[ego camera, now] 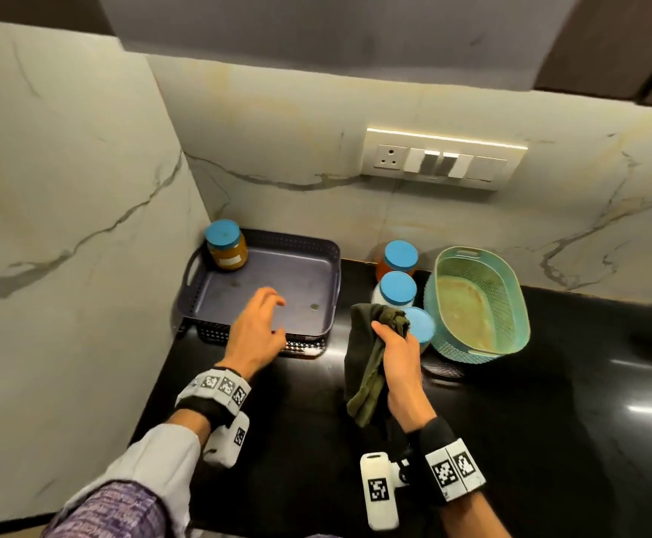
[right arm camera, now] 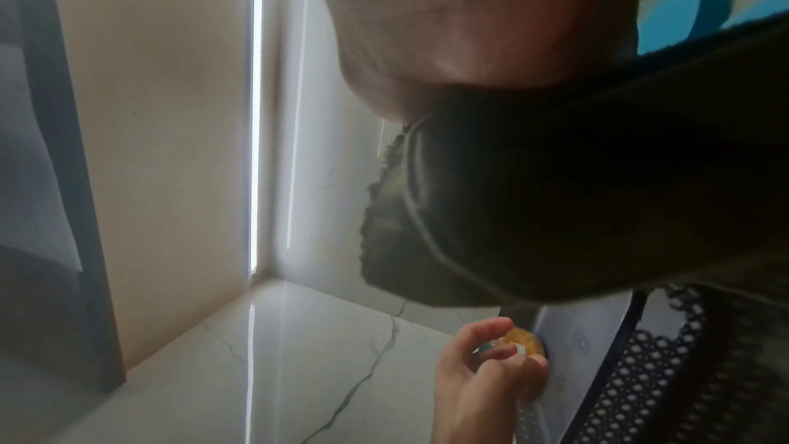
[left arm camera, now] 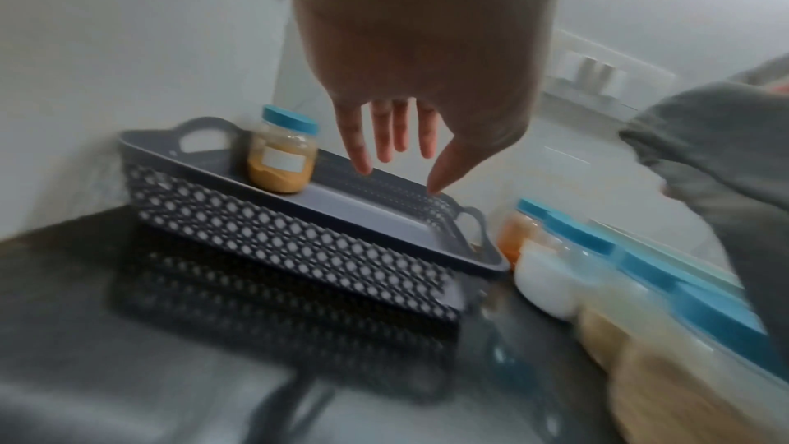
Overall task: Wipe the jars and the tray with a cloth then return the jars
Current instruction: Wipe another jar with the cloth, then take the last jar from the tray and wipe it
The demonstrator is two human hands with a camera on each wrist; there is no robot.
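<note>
A dark grey perforated tray (ego camera: 318, 253) (left arm camera: 273, 225) sits in the counter's corner. One blue-lidded jar of yellow-brown paste (ego camera: 226, 247) (left arm camera: 282, 151) stands in its back left corner. My left hand (ego camera: 267, 317) (left arm camera: 397, 178) hovers over the tray's front part, fingers spread and holding nothing. To the right, my right hand (ego camera: 394, 337) (right arm camera: 469, 46) grips a dark green cloth (ego camera: 369, 363) (right arm camera: 576, 198) above the counter. Three blue-lidded jars stand in a line right of the tray: an orange one (ego camera: 398, 259), a white one (ego camera: 396, 292), and a nearer one (ego camera: 422, 326) partly hidden by the cloth.
A teal perforated basket (ego camera: 512, 300) stands right of the jars on the black counter (ego camera: 549, 401). Marble walls close the left and back sides. A switch panel (ego camera: 444, 159) is on the back wall. The tray floor shows a few small spots.
</note>
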